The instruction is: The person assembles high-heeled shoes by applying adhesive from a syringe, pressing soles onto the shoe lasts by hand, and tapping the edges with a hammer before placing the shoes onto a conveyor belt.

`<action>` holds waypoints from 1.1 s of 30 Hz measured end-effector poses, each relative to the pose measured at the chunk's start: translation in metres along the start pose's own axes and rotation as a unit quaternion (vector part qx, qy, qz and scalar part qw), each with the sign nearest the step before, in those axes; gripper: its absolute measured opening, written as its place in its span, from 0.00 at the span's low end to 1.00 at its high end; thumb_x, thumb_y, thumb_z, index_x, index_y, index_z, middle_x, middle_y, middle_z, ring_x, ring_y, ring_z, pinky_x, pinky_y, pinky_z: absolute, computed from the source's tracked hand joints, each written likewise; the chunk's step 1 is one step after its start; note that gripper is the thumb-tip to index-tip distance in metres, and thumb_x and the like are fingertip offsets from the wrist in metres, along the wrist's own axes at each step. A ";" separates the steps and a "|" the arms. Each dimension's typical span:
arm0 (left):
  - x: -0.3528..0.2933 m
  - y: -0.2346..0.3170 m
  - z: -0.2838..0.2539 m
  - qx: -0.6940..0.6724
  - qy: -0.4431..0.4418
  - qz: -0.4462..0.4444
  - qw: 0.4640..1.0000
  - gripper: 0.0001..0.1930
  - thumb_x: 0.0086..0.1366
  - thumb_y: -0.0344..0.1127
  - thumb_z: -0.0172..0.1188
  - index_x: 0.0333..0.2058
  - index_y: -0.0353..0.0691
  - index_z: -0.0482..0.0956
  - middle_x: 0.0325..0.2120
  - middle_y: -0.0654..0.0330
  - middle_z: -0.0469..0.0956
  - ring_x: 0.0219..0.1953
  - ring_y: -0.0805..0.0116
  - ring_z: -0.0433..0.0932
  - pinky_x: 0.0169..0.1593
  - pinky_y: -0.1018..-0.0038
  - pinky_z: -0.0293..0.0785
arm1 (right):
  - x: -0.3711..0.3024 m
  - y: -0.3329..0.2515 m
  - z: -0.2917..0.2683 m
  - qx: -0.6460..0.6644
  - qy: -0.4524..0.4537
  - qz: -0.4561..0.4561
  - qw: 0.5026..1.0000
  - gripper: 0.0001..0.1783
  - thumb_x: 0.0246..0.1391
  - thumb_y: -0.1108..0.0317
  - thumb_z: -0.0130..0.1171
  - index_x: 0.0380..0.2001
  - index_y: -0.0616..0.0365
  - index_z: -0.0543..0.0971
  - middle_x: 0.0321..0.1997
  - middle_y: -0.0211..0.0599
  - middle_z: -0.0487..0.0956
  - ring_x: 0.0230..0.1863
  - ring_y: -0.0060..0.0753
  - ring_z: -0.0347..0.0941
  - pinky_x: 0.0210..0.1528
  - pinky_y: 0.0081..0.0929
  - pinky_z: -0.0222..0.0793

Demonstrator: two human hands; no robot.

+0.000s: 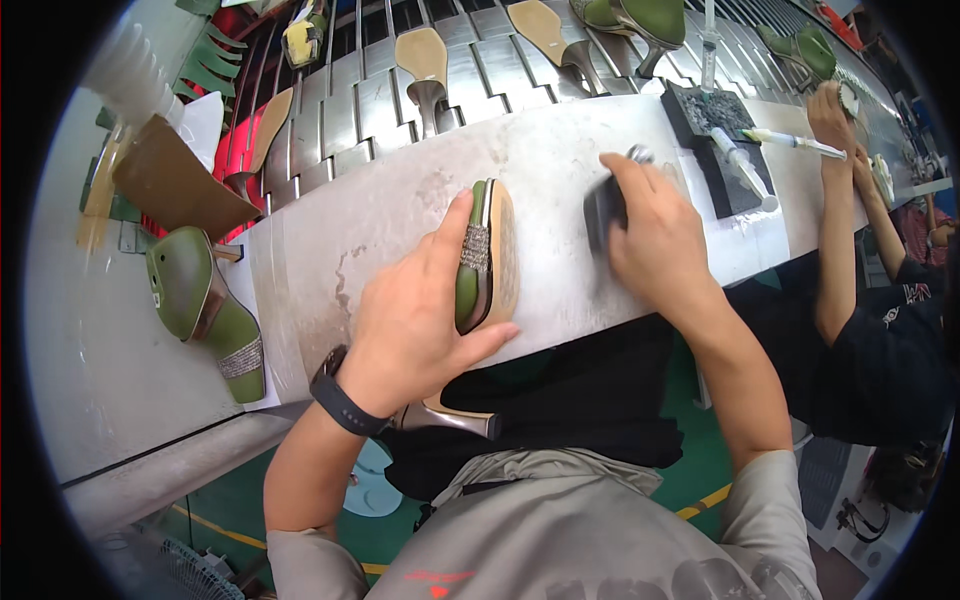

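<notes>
Near the table's front edge, my left hand (405,315) is wrapped round a green high-heeled shoe (467,290) lying on its side. A glittery band crosses its front part, and its tan sole faces right. The shoe's metallic heel sticks out below my wrist, past the table edge; my palm hides the middle. To the right, my right hand (655,235) grips a dark, block-like object (603,215) just over the white tabletop. Motion blurs this object, so its kind is unclear. A shiny round metal piece (640,153) shows beyond my fingers.
Another green shoe (205,310) lies at left beside a brown board (180,178). Several shoes stand sole-up along the metal slat conveyor (345,110) behind. A dark block stand (715,130) holding syringes (745,170) is at right. A co-worker's arms (838,200) reach in farther right.
</notes>
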State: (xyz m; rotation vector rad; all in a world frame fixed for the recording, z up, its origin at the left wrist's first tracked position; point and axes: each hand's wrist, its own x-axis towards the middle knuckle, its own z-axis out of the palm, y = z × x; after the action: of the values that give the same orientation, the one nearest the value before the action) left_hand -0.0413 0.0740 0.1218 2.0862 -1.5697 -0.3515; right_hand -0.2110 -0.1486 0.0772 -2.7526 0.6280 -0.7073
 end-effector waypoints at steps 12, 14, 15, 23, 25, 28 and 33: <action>-0.001 -0.001 -0.004 0.014 -0.028 -0.005 0.999 0.64 0.46 0.40 0.84 0.77 0.33 0.51 0.44 0.49 0.79 0.40 0.45 0.81 0.42 0.56 0.76 | 0.056 -0.034 -0.041 0.571 -0.177 0.138 0.790 0.15 0.60 0.69 0.66 0.47 0.69 0.84 0.47 0.47 0.88 0.47 0.30 0.84 0.53 0.28 0.78; 0.003 -0.003 -0.007 -0.008 -0.043 -0.026 0.999 0.64 0.46 0.39 0.84 0.77 0.31 0.52 0.51 0.44 0.79 0.44 0.42 0.81 0.47 0.55 0.77 | 0.072 -0.038 -0.033 0.549 -0.213 0.126 0.798 0.15 0.60 0.70 0.67 0.46 0.68 0.84 0.46 0.45 0.88 0.47 0.28 0.83 0.52 0.26 0.78; 0.004 -0.003 -0.007 -0.025 -0.056 -0.044 0.997 0.64 0.46 0.39 0.84 0.77 0.30 0.52 0.57 0.40 0.78 0.48 0.40 0.82 0.53 0.55 0.78 | 0.077 -0.040 -0.031 0.530 -0.244 0.109 0.805 0.14 0.59 0.70 0.68 0.46 0.68 0.84 0.46 0.44 0.88 0.46 0.25 0.83 0.51 0.25 0.77; 0.006 -0.008 -0.005 -0.035 -0.025 -0.007 0.999 0.64 0.45 0.37 0.83 0.76 0.29 0.52 0.48 0.49 0.79 0.44 0.48 0.79 0.45 0.58 0.74 | 0.066 -0.040 -0.038 0.443 -0.253 -0.094 0.855 0.17 0.50 0.71 0.74 0.42 0.70 0.85 0.40 0.53 0.89 0.43 0.46 0.89 0.50 0.35 0.85; 0.006 -0.008 -0.007 -0.039 -0.032 -0.016 0.999 0.63 0.45 0.36 0.83 0.76 0.29 0.53 0.48 0.49 0.79 0.44 0.49 0.79 0.45 0.58 0.74 | 0.055 -0.044 -0.032 0.458 -0.241 -0.081 0.852 0.18 0.49 0.71 0.75 0.41 0.71 0.84 0.43 0.54 0.89 0.46 0.48 0.89 0.53 0.38 0.84; 0.005 -0.008 -0.006 -0.033 -0.037 -0.023 0.999 0.62 0.45 0.37 0.83 0.75 0.28 0.55 0.50 0.49 0.79 0.43 0.51 0.79 0.44 0.59 0.74 | 0.051 -0.044 -0.025 0.478 -0.188 0.004 0.858 0.16 0.50 0.73 0.76 0.43 0.64 0.86 0.39 0.44 0.89 0.36 0.38 0.89 0.38 0.29 0.83; -0.001 -0.010 -0.006 -0.032 -0.028 -0.016 0.999 0.63 0.47 0.40 0.83 0.75 0.25 0.53 0.48 0.46 0.79 0.44 0.45 0.81 0.46 0.57 0.74 | 0.073 -0.050 -0.036 0.440 -0.244 -0.010 0.864 0.16 0.54 0.70 0.72 0.43 0.69 0.83 0.46 0.57 0.88 0.49 0.45 0.88 0.55 0.37 0.82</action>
State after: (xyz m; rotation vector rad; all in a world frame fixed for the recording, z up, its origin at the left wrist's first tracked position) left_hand -0.0302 0.0784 0.1212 2.0702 -1.5379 -0.4680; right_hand -0.1541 -0.1425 0.1533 -1.9360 0.0987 -0.1767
